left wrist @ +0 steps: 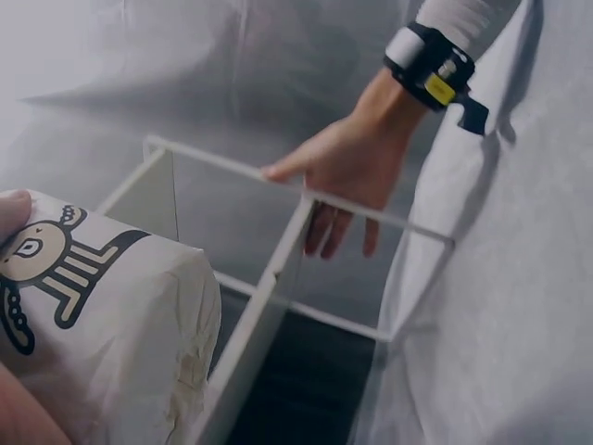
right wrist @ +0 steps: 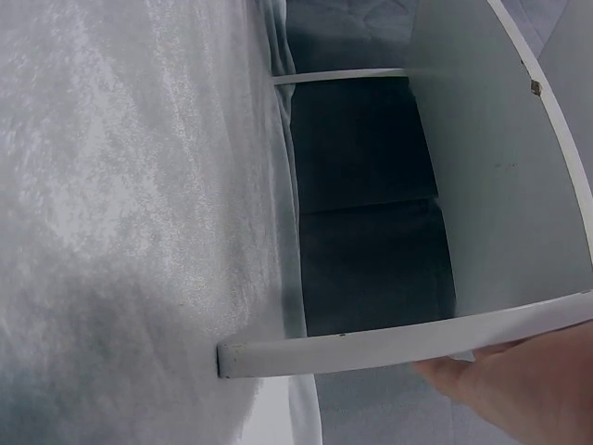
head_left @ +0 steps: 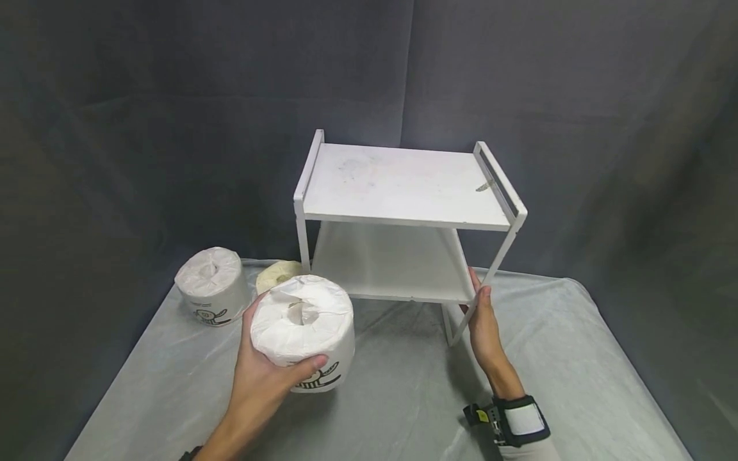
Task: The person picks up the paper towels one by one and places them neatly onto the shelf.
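Observation:
My left hand [head_left: 259, 378] grips a paper-wrapped toilet roll [head_left: 302, 326], with the thumb across its printed front and the fingers round the far side. The roll's black cartoon print [left wrist: 56, 264] shows up close in the left wrist view. To its right is a white two-tier shelf [head_left: 403, 186] with open side frames. My right hand [head_left: 484, 320] holds the shelf's right side frame near the lower board [head_left: 392, 262], thumb in front and fingers behind. The left wrist view shows that hand [left wrist: 357, 167] reaching around the frame.
Another wrapped toilet roll [head_left: 213, 288] stands at the back left of the cloth-covered table [head_left: 553, 365]. A yellowish roll [head_left: 278, 274] sits beside it, partly hidden behind the held roll. Dark grey fabric [head_left: 202, 128] hangs behind and along both sides.

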A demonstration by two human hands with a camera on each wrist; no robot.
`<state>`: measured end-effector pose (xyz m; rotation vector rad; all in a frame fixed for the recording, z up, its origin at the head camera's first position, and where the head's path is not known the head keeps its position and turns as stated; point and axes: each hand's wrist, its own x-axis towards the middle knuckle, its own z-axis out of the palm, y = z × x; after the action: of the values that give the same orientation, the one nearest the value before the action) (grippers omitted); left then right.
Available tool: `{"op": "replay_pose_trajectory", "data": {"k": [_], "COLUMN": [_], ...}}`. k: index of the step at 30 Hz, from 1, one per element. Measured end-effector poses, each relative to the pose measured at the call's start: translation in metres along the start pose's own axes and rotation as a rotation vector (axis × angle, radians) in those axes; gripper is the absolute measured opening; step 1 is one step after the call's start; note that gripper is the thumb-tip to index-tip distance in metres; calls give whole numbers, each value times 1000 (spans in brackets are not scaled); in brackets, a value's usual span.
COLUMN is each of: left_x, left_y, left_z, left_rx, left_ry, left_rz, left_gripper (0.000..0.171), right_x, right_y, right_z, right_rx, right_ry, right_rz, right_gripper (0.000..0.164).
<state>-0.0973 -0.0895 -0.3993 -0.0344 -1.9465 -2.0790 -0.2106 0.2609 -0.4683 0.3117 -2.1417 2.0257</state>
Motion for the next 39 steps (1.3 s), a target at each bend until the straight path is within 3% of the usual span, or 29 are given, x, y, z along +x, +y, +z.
{"op": "replay_pose_trajectory", "data": {"k": [9,19,28,39], "left_x": [13,22,33,47], "left_y": [5,6,8,6], "left_z": [26,40,56,72], "left_rx": [-21,-61,-34,-25], "left_ry": [-53,-97,-110,-132], "left_rz": [35,56,43,76], "left_gripper": [118,115,114,109], "right_x": [-1,-1,0,-1], "right_y": [0,0,1,1], "right_z": [-1,0,0,-1], "right_rx": [0,12,28,-4], "right_ry": [0,5,8,4], "right_rz": [-6,-14,5,-10], "right_gripper": [77,78,81,80]}}
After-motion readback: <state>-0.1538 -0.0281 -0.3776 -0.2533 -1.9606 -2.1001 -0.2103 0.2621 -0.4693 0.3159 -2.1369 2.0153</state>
